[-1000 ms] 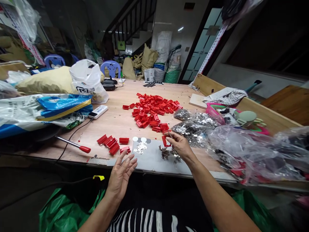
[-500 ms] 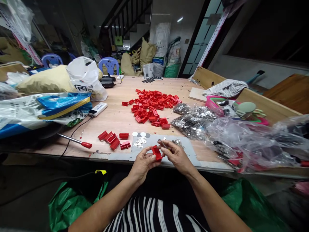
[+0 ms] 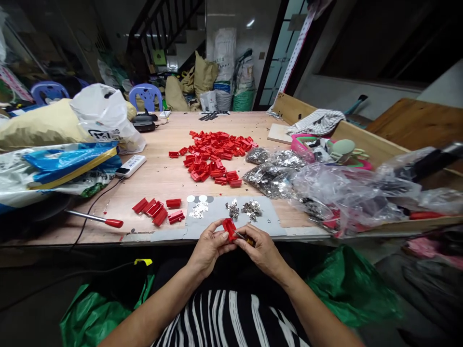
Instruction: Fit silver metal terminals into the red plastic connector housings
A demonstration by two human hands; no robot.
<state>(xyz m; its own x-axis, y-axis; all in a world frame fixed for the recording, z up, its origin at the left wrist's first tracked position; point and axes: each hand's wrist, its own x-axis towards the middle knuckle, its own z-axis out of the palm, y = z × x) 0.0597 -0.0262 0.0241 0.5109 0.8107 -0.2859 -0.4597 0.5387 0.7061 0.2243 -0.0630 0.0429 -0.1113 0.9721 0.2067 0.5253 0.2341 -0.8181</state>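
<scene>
Two hands are seen low in the centre of the frame: a red clip (image 3: pixel 228 228) is pinched in the fingers of the left hand (image 3: pixel 208 246), and a thin tool (image 3: pixel 241 236) is gripped by the right hand (image 3: pixel 263 250), its tip laid against the clip. Just above, metal pieces (image 3: pixel 243 209) are scattered on a grey mat (image 3: pixel 217 224), and a red pile (image 3: pixel 213 156) is heaped at mid-frame.

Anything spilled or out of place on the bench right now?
Nothing looks damaged. The red-handled screwdriver lies askew near the front edge of the table, and clear bags sprawl to that edge at right. The left hand holds a red piece; the right hand holds a thin tool against it.
</scene>
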